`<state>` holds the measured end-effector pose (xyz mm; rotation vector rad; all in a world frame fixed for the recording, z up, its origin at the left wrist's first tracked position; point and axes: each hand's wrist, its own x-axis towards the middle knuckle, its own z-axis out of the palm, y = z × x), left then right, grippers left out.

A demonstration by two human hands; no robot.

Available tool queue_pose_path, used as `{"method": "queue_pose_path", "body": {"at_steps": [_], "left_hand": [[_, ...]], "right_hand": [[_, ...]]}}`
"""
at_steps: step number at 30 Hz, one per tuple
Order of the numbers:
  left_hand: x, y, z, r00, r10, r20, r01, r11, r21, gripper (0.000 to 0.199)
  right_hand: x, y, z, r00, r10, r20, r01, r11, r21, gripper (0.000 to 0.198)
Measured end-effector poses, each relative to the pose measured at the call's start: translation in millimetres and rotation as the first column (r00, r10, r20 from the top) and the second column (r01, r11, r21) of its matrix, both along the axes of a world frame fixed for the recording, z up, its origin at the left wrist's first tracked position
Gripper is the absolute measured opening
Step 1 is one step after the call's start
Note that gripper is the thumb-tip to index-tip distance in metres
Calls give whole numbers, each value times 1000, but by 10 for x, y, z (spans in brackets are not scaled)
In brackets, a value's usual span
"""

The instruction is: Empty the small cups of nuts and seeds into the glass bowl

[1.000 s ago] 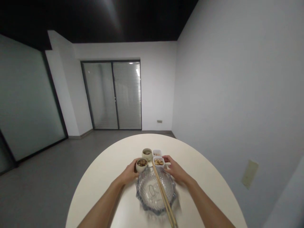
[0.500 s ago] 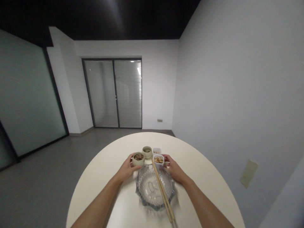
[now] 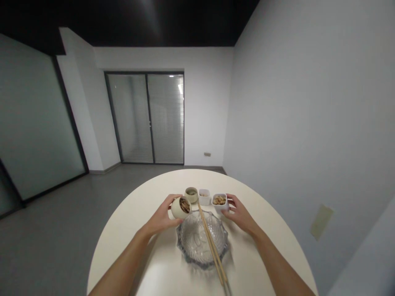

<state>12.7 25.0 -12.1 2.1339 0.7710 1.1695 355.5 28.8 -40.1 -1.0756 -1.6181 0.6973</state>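
Observation:
My left hand (image 3: 162, 218) grips a round beige cup of dark seeds (image 3: 180, 206), lifted and tilted to the right over the rim of a clear glass bowl (image 3: 202, 240). A square white cup of nuts (image 3: 219, 201) is held by my right hand (image 3: 240, 213) just beyond the bowl's far right rim. A pair of wooden chopsticks (image 3: 212, 246) lies across the bowl from its far edge toward me. Nothing shows inside the glass bowl.
A second round beige cup (image 3: 191, 194) and a second square white cup (image 3: 204, 195) stand behind the bowl on the round cream table (image 3: 138, 213). A white wall runs along the right; glass doors are at the back of the room.
My left hand has lifted the seed cup and tipped it toward the bowl. My right hand has moved the square nut cup to the right, away from the other cups.

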Motion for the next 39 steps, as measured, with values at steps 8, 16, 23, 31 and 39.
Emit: {"method": "queue_pose_path", "body": {"at_steps": [8,16,23,31,39], "left_hand": [[64,-54,17,990,-95,-99,107,987,123,75],[94,-134,16,982,-29,-186,53,990,128,78],[171,-207,121,981,-32,-189,59,989,138,75],[218,-259,135,945,27,-326,42,979,201,87],[289,-317,190,931,78,-358,5,974,226,82]], "right_hand": [[-148,-272,304,967,118,227,-143,985,98,54],[-176,-362,381,952,165,259,-191,979,78,57],[-143,-404,443,950,146,275,-167,985,54,56],[-123,-419,452,931,144,336,-183,979,88,57],[-139,-448,485,925,155,348,-202,974,101,57]]}}
